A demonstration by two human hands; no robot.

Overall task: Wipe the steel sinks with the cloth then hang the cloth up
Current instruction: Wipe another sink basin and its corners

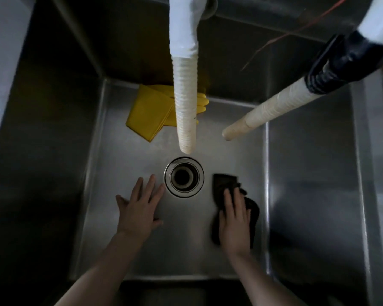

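Right of the drain (184, 177), the right hand (234, 219) presses flat on the dark cloth (221, 184) to scrub the sink (142, 250) floor; the left hand (139, 208), fingers spread and empty, braces nearby, likely for balance

Grey steel sink (128, 250), black cloth (224, 184), yellow gloves (150, 111), cream ribbed hoses (185, 111).
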